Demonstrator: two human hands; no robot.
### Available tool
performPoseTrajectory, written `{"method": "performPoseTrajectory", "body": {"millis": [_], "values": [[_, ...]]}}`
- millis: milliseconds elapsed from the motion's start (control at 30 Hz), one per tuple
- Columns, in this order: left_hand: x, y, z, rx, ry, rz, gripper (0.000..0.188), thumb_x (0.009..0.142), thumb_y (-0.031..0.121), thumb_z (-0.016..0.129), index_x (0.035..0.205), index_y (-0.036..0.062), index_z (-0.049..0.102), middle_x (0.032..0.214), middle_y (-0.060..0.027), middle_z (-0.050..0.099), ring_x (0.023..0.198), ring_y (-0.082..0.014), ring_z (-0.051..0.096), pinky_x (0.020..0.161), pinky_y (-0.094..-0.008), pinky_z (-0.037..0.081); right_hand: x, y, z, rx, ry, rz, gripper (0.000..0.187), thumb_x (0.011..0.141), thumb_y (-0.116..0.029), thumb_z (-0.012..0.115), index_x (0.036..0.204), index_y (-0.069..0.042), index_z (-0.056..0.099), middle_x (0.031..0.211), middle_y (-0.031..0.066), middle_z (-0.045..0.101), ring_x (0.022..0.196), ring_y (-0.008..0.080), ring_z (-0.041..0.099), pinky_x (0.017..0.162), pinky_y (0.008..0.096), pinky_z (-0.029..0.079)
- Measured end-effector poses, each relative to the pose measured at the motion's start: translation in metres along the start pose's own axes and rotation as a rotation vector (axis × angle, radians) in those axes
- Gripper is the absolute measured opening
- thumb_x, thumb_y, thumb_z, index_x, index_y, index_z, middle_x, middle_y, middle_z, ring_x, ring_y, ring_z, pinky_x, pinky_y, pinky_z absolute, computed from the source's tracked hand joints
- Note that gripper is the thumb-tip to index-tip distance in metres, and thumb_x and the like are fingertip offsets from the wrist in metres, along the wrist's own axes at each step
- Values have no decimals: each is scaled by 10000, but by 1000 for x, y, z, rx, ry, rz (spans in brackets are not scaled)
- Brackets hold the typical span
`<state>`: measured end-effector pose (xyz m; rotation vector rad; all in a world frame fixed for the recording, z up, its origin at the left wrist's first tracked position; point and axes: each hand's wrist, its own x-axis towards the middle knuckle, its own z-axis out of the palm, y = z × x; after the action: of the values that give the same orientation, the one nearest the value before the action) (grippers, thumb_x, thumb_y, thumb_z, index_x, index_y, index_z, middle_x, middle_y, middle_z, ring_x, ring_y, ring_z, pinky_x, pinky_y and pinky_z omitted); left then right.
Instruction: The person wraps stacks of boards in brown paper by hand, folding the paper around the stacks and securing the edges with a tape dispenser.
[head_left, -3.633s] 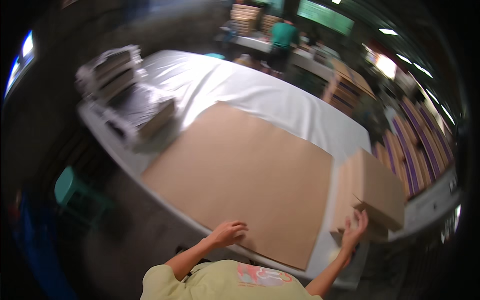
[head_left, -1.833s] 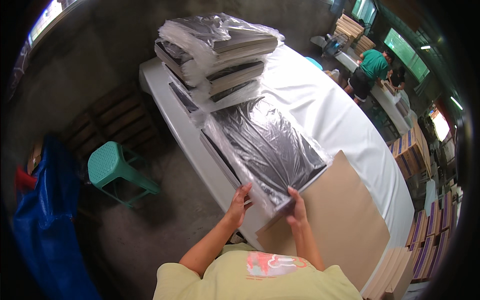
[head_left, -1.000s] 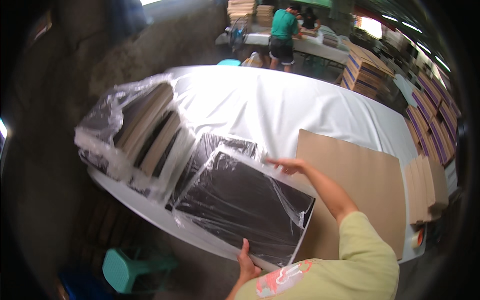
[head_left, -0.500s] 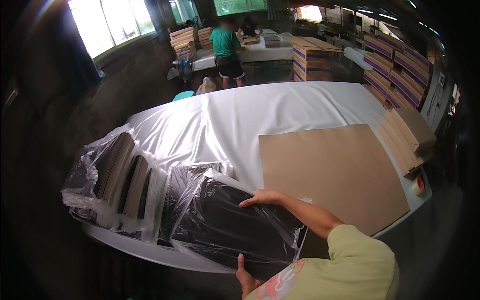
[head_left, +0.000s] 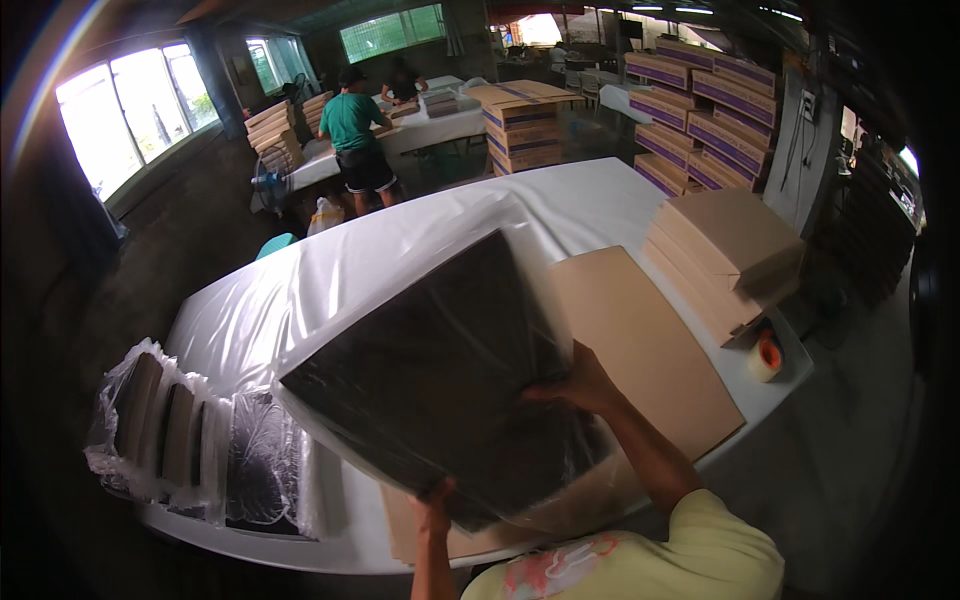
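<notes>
A large flat black panel point(head_left: 440, 370) in a loose clear plastic bag is held tilted above the table. My left hand point(head_left: 433, 505) grips its near lower edge, thumb on the face. At its right edge is my right hand point(head_left: 578, 385), also closed on it with the thumb across the front. The fingers of both hands are hidden behind the panel. Beneath and to the right lies a brown cardboard sheet point(head_left: 645, 330), partly covered by the panel. More plastic-wrapped dark panels point(head_left: 262, 460) rest at the table's left end, beside several boards point(head_left: 180, 430) standing on edge in plastic.
White cloth covers the table point(head_left: 270, 310). Folded cardboard boxes point(head_left: 725, 245) stand stacked at its right end, near a tape roll point(head_left: 765, 357). Cartons point(head_left: 700, 120) are piled beyond. Two people work at a far table; one wears a green shirt point(head_left: 352, 122).
Both hands have lifted the bagged black panel off the wrapped panels and carried it right, over the cardboard sheet. It is now tilted up. The view has swung right.
</notes>
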<state>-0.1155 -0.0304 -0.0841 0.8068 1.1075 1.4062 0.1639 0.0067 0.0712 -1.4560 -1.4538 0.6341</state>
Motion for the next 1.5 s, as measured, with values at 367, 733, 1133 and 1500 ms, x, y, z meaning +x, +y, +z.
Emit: {"method": "performPoseTrajectory", "body": {"millis": [367, 733, 1133, 1500], "values": [[37, -12, 86, 633, -467, 152, 542, 546, 275, 854, 967, 15, 632, 936, -102, 650, 885, -226, 594, 786, -346, 471, -51, 145, -82, 296, -50, 361, 988, 555, -261, 854, 1317, 24, 293, 1231, 187, 481, 1215, 310, 410, 1029, 410, 317], [47, -25, 59, 984, -607, 165, 696, 607, 403, 806, 1143, 43, 545, 1091, -124, 601, 994, -235, 567, 857, -356, 454, -36, 182, -88, 436, 82, 521, 997, 578, -278, 834, 1334, 6, 250, 1279, 188, 432, 1223, 309, 400, 1027, 429, 310], [54, -24, 53, 971, -513, 138, 762, 615, 422, 796, 1197, 49, 473, 1130, -130, 572, 1009, -247, 558, 879, -371, 444, -48, 188, -70, 474, 31, 589, 1040, 564, -309, 831, 1345, -7, 215, 1297, 192, 409, 1231, 309, 389, 1028, 428, 306], [59, -31, 55, 944, -500, 118, 825, 622, 440, 786, 1245, 55, 407, 1165, -136, 545, 1023, -259, 550, 900, -385, 435, -48, 190, -64, 468, 45, 622, 1079, 551, -338, 829, 1354, -19, 183, 1313, 196, 387, 1237, 309, 379, 1028, 428, 303]]}}
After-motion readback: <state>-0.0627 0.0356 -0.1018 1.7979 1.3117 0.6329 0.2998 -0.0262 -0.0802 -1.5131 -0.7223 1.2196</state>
